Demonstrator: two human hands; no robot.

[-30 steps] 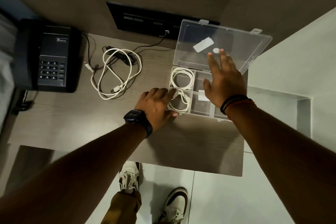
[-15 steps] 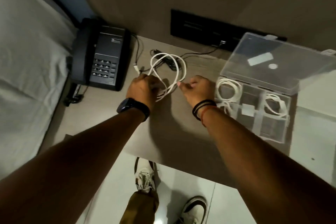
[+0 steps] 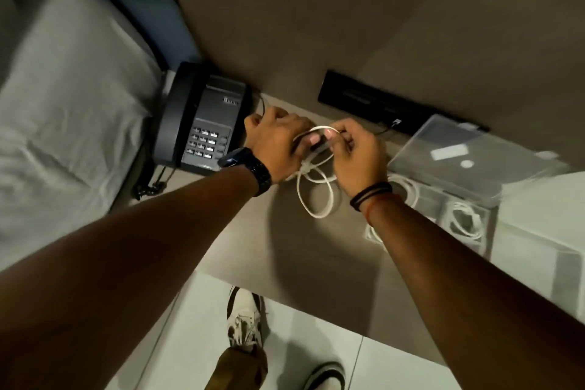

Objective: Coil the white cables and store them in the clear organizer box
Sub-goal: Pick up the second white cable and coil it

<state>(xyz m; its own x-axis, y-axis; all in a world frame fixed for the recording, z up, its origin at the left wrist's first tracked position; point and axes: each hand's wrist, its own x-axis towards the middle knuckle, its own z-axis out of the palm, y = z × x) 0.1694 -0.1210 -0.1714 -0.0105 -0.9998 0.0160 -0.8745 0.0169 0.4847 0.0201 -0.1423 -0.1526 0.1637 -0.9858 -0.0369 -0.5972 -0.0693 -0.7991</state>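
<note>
White cable (image 3: 316, 196) pinched between both closed hands.

**Room condition: bedside corner, dim lighting**

A wood-grain bedside table (image 3: 316, 250) stands against a plain beige wall (image 3: 348, 19). A dark desk telephone (image 3: 202, 127) sits at the table's back left corner. A black socket panel (image 3: 380, 103) is mounted on the wall just above the table's rear edge. Left of the table lies a bed with white sheets (image 3: 63, 111) and a blue headboard (image 3: 142, 0). In front of the table the floor (image 3: 196, 326) is pale tile with visible grout lines. Lighting is low and even.
</note>
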